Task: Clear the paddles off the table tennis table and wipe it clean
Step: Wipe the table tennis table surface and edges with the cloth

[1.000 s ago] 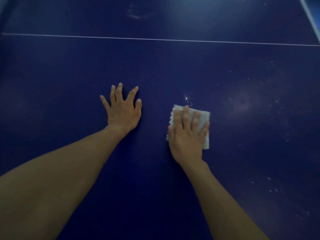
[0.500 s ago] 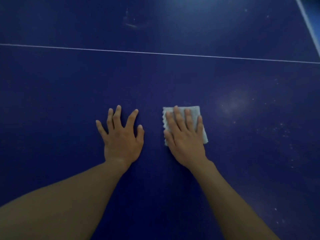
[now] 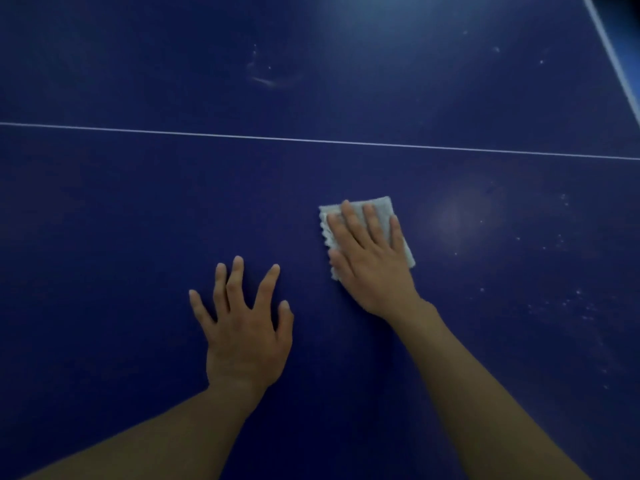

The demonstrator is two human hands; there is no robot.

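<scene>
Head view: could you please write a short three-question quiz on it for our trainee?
1. True or false: the right hand presses flat on the cloth.
2. White specks on the table lie mostly to which side of the cloth? A left, B right.
3. Fill in: the left hand rests on the table with fingers ____.
Key: 1 true; 2 B; 3 spread.

Past the white line [image 3: 311, 140] I see a curved pale scuff [image 3: 265, 80]; nearer me than that line, rightward, white specks [image 3: 577, 292] lie scattered.
</scene>
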